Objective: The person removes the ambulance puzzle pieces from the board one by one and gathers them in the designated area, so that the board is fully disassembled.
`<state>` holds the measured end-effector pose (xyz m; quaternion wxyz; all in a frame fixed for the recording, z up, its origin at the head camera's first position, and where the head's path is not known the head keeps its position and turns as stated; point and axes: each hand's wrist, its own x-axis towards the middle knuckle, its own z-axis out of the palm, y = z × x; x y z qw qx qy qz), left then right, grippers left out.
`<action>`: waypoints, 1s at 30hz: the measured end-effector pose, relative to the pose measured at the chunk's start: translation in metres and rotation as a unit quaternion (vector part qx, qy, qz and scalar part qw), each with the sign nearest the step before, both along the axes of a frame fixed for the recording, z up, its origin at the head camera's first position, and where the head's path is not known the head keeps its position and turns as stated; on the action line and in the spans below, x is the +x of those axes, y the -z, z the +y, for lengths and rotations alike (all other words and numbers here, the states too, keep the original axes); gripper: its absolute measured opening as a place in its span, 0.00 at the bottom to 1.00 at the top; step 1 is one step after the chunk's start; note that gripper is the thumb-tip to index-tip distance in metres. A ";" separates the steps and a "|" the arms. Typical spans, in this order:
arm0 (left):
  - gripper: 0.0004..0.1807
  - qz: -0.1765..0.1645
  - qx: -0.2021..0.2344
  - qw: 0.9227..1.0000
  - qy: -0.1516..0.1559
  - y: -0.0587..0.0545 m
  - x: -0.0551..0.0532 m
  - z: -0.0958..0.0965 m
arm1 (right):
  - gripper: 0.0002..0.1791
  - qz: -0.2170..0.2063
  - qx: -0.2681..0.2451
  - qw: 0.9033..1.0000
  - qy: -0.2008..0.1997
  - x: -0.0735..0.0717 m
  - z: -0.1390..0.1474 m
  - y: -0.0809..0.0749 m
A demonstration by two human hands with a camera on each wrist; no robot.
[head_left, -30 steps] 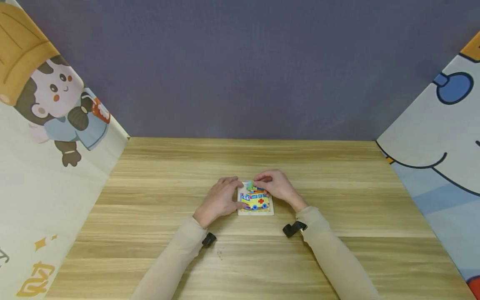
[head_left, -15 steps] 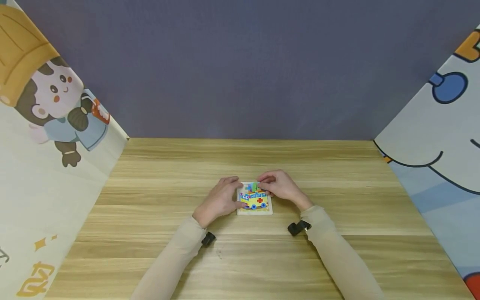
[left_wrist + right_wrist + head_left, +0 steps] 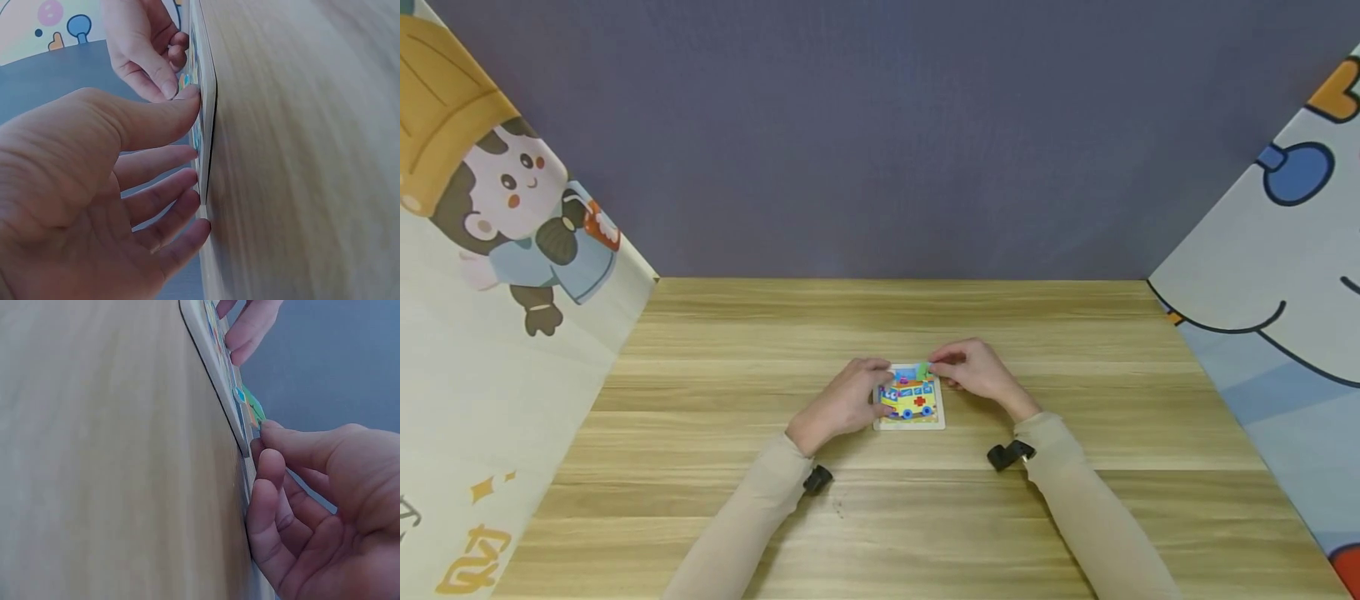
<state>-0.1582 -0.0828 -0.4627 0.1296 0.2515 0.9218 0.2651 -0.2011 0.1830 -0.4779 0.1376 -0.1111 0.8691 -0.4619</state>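
A small square jigsaw puzzle board [image 3: 910,426] with a pale frame lies flat on the table. Its picture is a yellow ambulance [image 3: 912,402] with a red cross and blue wheels. My left hand [image 3: 842,398] rests on the board's left side, thumb at the lower left and fingers near the upper left, all fairly straight. Between thumb and forefinger my right hand [image 3: 973,368] pinches a green puzzle piece [image 3: 254,405] at the board's upper right corner. In the right wrist view this piece stands tilted above the board. Its other fingers curl loosely beside the board edge.
The wooden table [image 3: 737,333] reaches back to a dark grey-blue wall [image 3: 895,142]. Cartoon-printed panels flank it, the left panel [image 3: 490,350] and the right panel [image 3: 1255,292]. A black wrist camera [image 3: 1011,455] sits on the right sleeve, another black camera [image 3: 817,478] on the left.
My right hand has moved rightward with the green piece, from the board's top middle to its upper right corner. My left fingers have shifted slightly right over the upper left of the board.
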 end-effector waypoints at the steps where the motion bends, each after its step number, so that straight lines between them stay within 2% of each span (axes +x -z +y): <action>1: 0.32 -0.002 0.000 1.000 -0.001 0.000 0.000 0.000 | 0.14 0.000 0.003 1.000 0.002 0.000 0.001 0.000; 17: 0.34 -0.017 -0.003 1.000 -0.005 -0.002 0.003 -0.002 | 0.15 0.003 0.041 0.999 0.033 -0.001 0.039 0.001; 30: 0.33 -0.002 -0.001 1.000 0.001 -0.002 0.002 -0.002 | 0.20 -0.001 0.035 0.998 0.053 -0.003 0.086 0.005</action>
